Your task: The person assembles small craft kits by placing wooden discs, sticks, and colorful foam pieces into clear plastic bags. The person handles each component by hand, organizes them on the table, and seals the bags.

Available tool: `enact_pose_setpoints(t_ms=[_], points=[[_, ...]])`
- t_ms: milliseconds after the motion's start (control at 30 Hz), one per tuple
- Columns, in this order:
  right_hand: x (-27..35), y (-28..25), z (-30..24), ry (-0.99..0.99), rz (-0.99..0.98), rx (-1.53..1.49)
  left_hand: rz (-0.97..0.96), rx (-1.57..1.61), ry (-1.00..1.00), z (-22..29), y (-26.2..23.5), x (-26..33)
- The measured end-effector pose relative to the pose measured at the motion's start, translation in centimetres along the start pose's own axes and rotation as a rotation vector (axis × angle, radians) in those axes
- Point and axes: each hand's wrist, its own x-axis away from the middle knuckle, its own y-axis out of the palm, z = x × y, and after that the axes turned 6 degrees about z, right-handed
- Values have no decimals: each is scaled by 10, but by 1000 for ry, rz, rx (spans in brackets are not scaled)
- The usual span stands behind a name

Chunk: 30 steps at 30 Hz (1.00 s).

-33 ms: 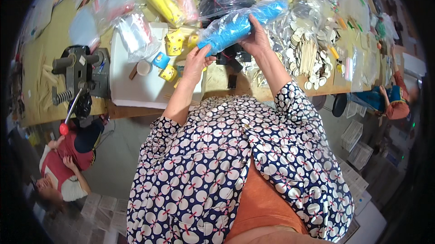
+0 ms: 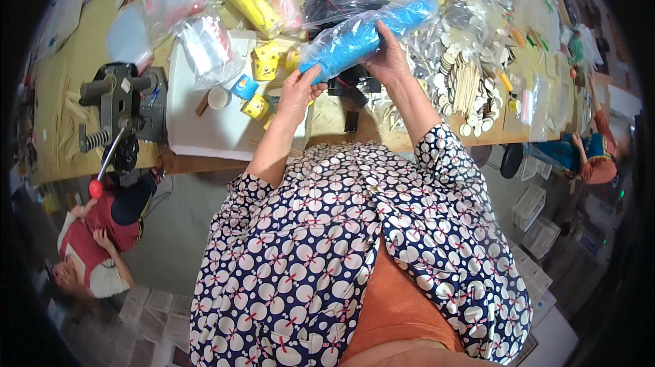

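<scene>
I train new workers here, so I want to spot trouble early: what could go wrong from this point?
The blue bundle might slip: its plastic wrap looks slick, and the left hand grips only its lower end, while the right hand supports it farther up.
Swung left, it could knock the yellow cups.
Swung right, it might scatter the loose white discs.

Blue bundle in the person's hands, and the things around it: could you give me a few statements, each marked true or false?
1. The left hand and right hand both hold the blue bundle. True.
2. A metal press stands left of the white tray. True.
3. The white tray lies right of the blue bundle. False: it lies to its left.
4. The blue bundle is bare. False: clear plastic wraps it.
</scene>
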Motion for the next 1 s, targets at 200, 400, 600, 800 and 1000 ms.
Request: enact_pose_setpoints(t_ms=[200,400,600,800,1000], points=[[13,21,3,-84,-185,232,4,287,-105,0,-8,5],[-22,15,-25,34,4,45,81,331,4,5,-18,10],[-71,-10,-72,12,205,-66,205,181,136,15,-48,24],[41,46,-36,-395,-350,1192,-44,-209,368,37,-49,70],[110,52,29,-369,-640,1588,-279,-324,386,41,-26,90]])
